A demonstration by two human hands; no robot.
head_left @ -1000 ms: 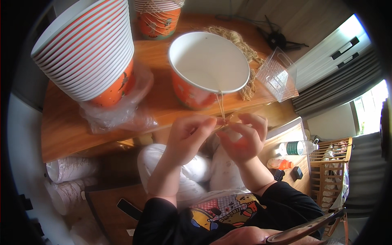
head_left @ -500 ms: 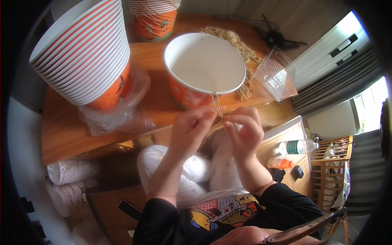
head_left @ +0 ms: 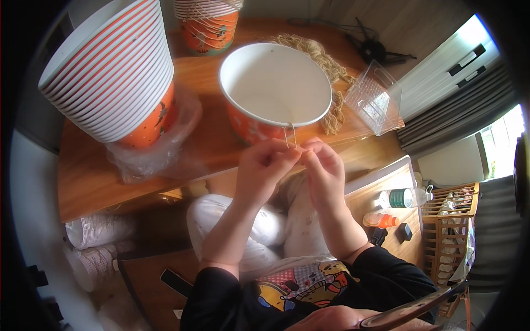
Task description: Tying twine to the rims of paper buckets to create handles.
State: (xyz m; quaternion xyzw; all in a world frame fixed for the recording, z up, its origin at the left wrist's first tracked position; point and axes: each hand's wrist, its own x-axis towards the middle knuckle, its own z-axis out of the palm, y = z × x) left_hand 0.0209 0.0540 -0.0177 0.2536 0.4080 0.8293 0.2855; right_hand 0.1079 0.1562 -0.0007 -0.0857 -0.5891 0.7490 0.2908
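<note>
An orange paper bucket [head_left: 248, 126] with a white inside and rim stands on the wooden table before me. A thin beige string [head_left: 294, 135] runs down in two strands from its near rim. My left hand [head_left: 269, 163] pinches the string's lower end between thumb and forefinger. Meeting it fingertip to fingertip, my right hand [head_left: 323, 168] is closed in a pinch on the same string. The fingertips cover the place where the strands come together. Behind the bucket lies a bundle of loose beige strings [head_left: 317, 55].
A tall stack of nested buckets [head_left: 118, 83] rises at the left from a clear plastic bag [head_left: 160, 160]. Farther back stands another bucket stack [head_left: 208, 33] wound with strings. A clear plastic tray [head_left: 378, 99] sits at the table's right end. Bottles [head_left: 400, 197] rest on a lower surface at right.
My right hand has moved left and up, so both hands' fingertips now meet under the rim. The two string strands stand farther apart. The bucket has barely shifted.
</note>
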